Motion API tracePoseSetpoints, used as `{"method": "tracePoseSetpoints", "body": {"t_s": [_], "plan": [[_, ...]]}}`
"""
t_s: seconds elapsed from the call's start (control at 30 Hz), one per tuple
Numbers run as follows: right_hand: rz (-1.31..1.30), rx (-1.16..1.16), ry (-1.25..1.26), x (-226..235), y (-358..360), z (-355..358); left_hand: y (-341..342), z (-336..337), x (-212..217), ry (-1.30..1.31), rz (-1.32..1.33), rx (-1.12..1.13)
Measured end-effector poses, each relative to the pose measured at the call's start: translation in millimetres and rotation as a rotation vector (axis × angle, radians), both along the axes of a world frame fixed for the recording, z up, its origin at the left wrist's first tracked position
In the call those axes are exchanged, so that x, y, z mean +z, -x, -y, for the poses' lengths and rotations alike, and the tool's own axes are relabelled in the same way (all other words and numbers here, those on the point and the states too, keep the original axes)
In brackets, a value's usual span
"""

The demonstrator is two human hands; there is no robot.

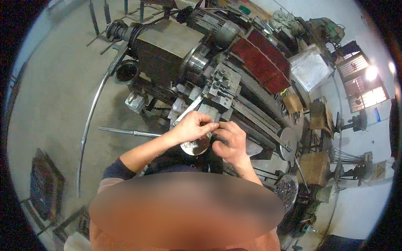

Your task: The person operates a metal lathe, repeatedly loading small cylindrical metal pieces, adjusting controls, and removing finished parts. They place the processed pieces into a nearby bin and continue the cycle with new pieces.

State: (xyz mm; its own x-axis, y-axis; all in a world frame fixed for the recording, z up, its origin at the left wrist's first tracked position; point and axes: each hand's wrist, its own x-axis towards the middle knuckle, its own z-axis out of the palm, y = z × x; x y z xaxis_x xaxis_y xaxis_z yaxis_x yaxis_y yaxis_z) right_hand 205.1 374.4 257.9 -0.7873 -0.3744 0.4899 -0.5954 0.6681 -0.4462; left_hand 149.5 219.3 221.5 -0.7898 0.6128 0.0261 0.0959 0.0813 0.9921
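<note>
My left hand and my right hand meet in front of a metal lathe, fingertips close together. Both hands have their fingers curled and pinched. Whatever lies between the fingertips is too small or too hidden to make out. Just beyond them is the lathe's tool post, a block with several bolts on top. The round steel chuck sits to its upper left. Under my left wrist shows a shiny round metal part, partly covered by the hand.
The headstock fills the upper left, with a long metal lever curving down. A shorter metal bar points left from the machine. On the right are a round disc, a dark red cover and a tub of metal chips.
</note>
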Motion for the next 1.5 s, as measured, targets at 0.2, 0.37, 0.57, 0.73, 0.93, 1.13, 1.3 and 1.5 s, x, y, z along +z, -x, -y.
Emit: {"method": "tracePoseSetpoints", "body": {"t_s": [0.2,0.37,0.57,0.73,0.93,1.13,1.3,1.5], "plan": [[0.040,0.173,-0.008,5,30,-2,21,30,22,0.100,-0.108,-0.096],[-0.026,0.062,-0.119,17,102,-6,52,120,38,0.317,-0.320,0.249],[0.355,-0.227,-0.523,15,201,8,22,259,39,0.970,-0.625,0.719],[0.541,-0.229,-0.410,0,220,2,-37,298,16,1.034,-0.297,0.783],[0.500,-0.118,-0.438,-6,225,-6,-55,281,-27,0.909,-0.141,0.864],[0.491,-0.212,-0.521,-4,225,5,-41,294,-35,1.062,-0.271,0.858],[0.490,-0.160,-0.524,2,220,8,-46,284,-37,1.244,-0.450,0.928],[0.427,-0.191,-0.546,1,222,9,1,384,-29,1.621,-0.510,0.793]]}}
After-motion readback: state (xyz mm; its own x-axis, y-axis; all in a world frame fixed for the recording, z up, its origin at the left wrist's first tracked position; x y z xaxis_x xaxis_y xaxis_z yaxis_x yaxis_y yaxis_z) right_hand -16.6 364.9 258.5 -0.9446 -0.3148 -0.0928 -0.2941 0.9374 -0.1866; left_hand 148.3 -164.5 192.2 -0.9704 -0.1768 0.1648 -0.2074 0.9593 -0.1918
